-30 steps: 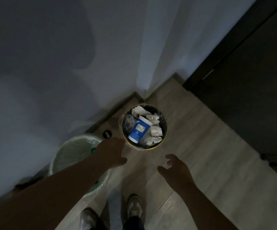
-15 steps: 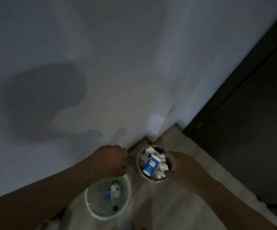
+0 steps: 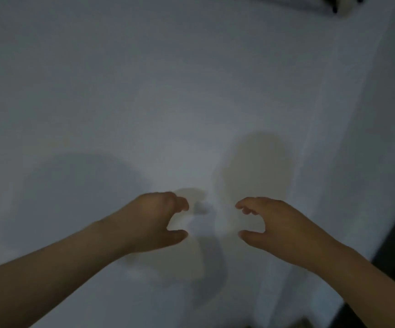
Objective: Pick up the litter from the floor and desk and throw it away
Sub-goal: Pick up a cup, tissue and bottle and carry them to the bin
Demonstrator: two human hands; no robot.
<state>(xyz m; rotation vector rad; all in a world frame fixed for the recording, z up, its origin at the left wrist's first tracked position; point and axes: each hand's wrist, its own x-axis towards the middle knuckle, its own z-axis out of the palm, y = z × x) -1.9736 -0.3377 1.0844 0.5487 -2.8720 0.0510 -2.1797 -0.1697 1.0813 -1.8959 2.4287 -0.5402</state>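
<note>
Left hand (image 3: 154,221): at 7 o'clock, held before the wall (image 3: 144,91), gripping nothing.
Left fingers (image 3: 181,204): curled into a hook, apart from my thumb.
Right hand (image 3: 279,223): at 5 o'clock, level with my left, not touching it.
Right fingers (image 3: 246,205): curled likewise, apart from the thumb, nothing between.
Shadows (image 3: 73,197): soft, on the wall.
Litter: position cannot be told; outside this view.

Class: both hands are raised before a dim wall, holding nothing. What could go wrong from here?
1. No bin or litter is in view, only the wall, so reaching down would likely be blind.
2. The left hand and right hand seem close to the wall; in this dim light they might knock it.
</note>
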